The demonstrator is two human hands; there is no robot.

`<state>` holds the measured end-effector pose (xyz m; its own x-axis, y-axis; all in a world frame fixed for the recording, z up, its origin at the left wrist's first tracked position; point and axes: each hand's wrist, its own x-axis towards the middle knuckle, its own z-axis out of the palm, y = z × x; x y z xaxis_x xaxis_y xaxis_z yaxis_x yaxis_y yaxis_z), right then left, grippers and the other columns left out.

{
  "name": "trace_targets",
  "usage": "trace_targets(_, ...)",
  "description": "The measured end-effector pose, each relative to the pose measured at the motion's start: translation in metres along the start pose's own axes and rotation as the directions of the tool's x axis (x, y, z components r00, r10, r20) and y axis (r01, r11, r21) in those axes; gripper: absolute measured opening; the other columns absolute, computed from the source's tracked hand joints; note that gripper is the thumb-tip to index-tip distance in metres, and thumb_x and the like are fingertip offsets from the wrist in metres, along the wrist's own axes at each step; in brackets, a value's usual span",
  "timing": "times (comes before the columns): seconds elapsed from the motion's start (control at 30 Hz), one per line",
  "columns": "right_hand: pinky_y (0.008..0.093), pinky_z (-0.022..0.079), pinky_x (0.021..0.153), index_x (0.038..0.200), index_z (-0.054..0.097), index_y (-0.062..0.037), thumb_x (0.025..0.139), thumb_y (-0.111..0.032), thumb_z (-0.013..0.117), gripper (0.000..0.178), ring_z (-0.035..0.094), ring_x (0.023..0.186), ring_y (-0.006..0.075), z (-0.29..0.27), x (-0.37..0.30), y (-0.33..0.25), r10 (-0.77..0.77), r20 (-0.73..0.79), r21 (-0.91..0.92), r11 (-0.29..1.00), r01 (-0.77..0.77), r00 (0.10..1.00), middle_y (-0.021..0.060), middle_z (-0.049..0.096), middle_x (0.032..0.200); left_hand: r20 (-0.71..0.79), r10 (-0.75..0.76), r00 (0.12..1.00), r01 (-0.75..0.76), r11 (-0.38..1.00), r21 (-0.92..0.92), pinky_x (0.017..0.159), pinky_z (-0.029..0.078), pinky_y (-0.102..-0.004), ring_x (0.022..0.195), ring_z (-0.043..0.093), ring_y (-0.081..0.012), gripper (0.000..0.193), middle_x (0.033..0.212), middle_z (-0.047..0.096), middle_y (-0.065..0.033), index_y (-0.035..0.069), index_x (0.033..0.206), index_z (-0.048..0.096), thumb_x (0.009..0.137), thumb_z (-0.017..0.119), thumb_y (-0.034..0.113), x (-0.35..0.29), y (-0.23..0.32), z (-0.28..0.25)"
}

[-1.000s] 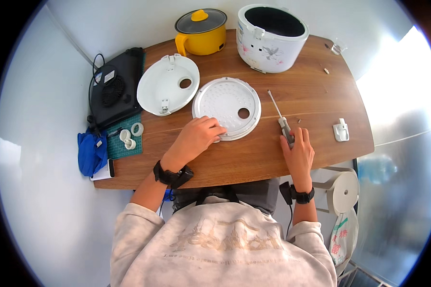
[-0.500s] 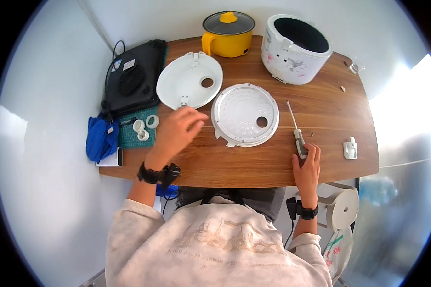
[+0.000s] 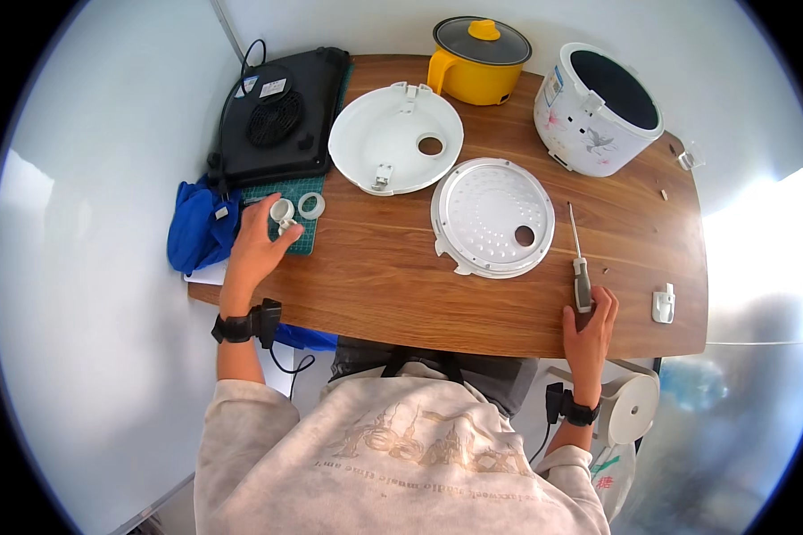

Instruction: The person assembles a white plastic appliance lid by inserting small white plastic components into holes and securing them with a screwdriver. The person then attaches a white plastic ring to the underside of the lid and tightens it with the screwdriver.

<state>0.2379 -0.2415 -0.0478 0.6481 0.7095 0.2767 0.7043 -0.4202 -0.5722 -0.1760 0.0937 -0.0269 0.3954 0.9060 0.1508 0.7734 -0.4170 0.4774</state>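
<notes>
My left hand (image 3: 259, 248) reaches over the green cutting mat (image 3: 303, 242), thumb and fingers apart around a small white cylindrical part (image 3: 282, 211). Whether the fingertips touch it is hard to make out. A white ring (image 3: 311, 206) lies just right of it. My right hand (image 3: 589, 332) rests at the table's front edge, fingers loosely spread by the handle end of a grey-and-white screwdriver (image 3: 582, 283). Between the hands, farther back, lie a round white lid shell (image 3: 366, 143) with a hole and a round dimpled white plate (image 3: 491, 214), also with a hole.
A black appliance (image 3: 285, 125) with a cord and a blue cloth bag (image 3: 201, 227) occupy the left. Along the back stand a yellow pot (image 3: 480, 78) with a lid and a white rice cooker body (image 3: 589, 134). A small white latch-like piece (image 3: 663, 304) lies at right.
My left hand has moved left, from near the lid shell to the small white part on the mat. My right hand stays by the screwdriver. The view has shifted.
</notes>
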Motion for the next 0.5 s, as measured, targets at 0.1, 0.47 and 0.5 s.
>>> trace_targets(0.1,0.0485,0.042,0.107,0.137,0.046,-0.0058,0.087,-0.003,0.07,0.056,0.047,0.131,0.0426,-0.002,0.0,-0.002,0.021,-0.029,-0.03,0.999,-0.022,0.999,0.0212,0.045,0.141,0.012,-0.03,0.999,0.028,0.986,0.166,0.103,0.05,-0.0425,0.128,0.054,-0.0361,0.068,0.144,0.05,-0.0169,0.018,0.148,0.048,0.09,0.076,0.039,0.002,0.027,0.008)
trace_targets(0.47,0.0472,0.042,0.107,0.14,0.046,-0.0075,0.086,0.0,0.071,0.06,0.047,0.132,0.0414,-0.02,-0.011,-0.026,-0.008,-0.107,-0.097,0.995,-0.002,0.994,0.0204,0.045,0.143,-0.11,0.092,0.99,-0.084,0.993,0.077,0.077,0.056,-0.0392,0.091,0.067,-0.0325,0.026,0.113,0.058,-0.0164,0.014,0.12,0.064,0.094,0.069,0.015,0.01,0.005,0.021)
trace_targets(0.5,0.0466,0.043,0.106,0.139,0.048,-0.0072,0.085,0.0,0.071,0.059,0.049,0.131,0.041,-0.021,-0.008,-0.032,-0.017,-0.109,-0.087,0.996,0.008,0.994,0.0202,0.047,0.142,-0.129,0.11,0.985,-0.1,0.992,0.083,0.077,0.056,-0.0393,0.09,0.067,-0.0327,0.026,0.112,0.058,-0.0166,0.014,0.12,0.064,0.094,0.069,0.016,0.008,0.003,0.018)
